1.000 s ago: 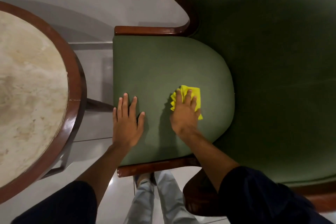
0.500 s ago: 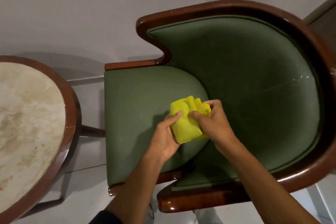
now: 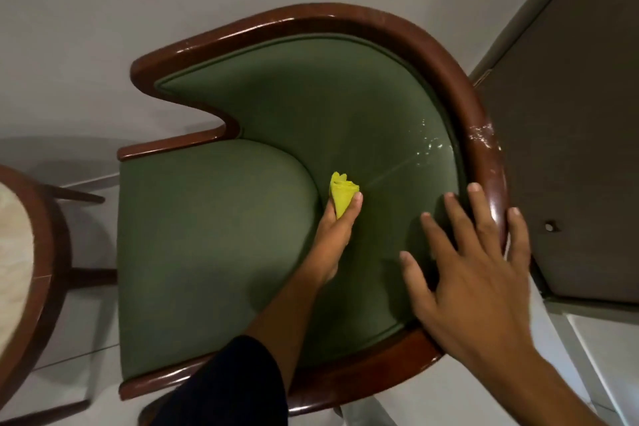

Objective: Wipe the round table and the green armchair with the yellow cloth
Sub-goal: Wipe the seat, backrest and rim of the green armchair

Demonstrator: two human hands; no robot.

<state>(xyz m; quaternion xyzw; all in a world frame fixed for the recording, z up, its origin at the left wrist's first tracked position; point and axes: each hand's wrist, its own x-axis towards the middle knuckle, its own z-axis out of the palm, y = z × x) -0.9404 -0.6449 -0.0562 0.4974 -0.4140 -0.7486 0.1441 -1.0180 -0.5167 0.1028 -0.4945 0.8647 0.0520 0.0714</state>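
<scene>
The green armchair [image 3: 214, 235] with a dark wooden frame fills the middle of the head view. My left hand [image 3: 333, 235] is shut on the bunched yellow cloth [image 3: 340, 192] and presses it into the crease where the seat cushion meets the backrest. My right hand [image 3: 477, 280] lies open with fingers spread on the inner right side of the backrest, its fingertips over the wooden rim. Only the brown rim of the round table [image 3: 41, 252] and a sliver of its pale marble top show, at the left edge.
A dark door or panel [image 3: 570, 149] stands close behind the chair on the right. The wooden rim [image 3: 484, 142] there has scuffed white marks. Pale tiled floor [image 3: 69, 373] lies between the chair and the table, and a plain wall lies beyond.
The cloth has passed from both hands into my left hand alone and moved to the seat's back crease. My right hand let go and now rests on the backrest. The view shifted right.
</scene>
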